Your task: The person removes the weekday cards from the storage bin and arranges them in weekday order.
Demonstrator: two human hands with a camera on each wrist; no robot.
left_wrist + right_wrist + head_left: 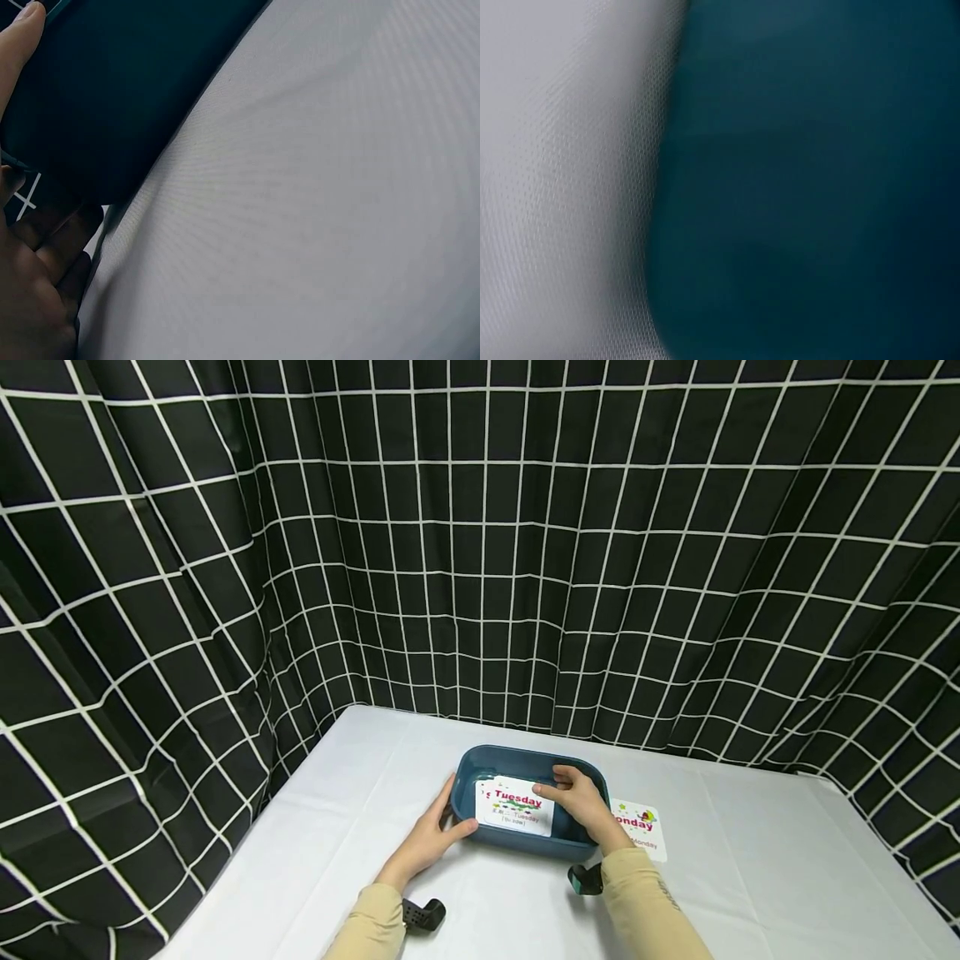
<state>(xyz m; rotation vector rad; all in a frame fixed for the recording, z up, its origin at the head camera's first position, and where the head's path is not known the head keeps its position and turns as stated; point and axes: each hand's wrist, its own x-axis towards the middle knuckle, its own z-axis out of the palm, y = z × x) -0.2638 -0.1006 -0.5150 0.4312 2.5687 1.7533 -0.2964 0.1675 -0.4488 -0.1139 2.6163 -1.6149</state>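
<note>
A dark teal plastic box (517, 842) stands on the table. My left hand (426, 843) grips its left end, thumb at the near rim and fingers along the outer side. In the left wrist view the thumb (26, 30) and curled fingers show against the box wall (127, 82). My right hand (581, 802) reaches over the box's right part and pinches the upper right corner of a white "Tuesday" card (517, 810). Another white card (480, 793) shows partly behind it. Only the box's side (795, 187) fills the right wrist view, with no fingers visible.
A white "Monday" card (648, 839) lies on the table right of the box, partly covered by my right hand and wrist. White cloth (750, 860) covers the table. A black curtain with white grid lines (480, 568) hangs behind and at both sides.
</note>
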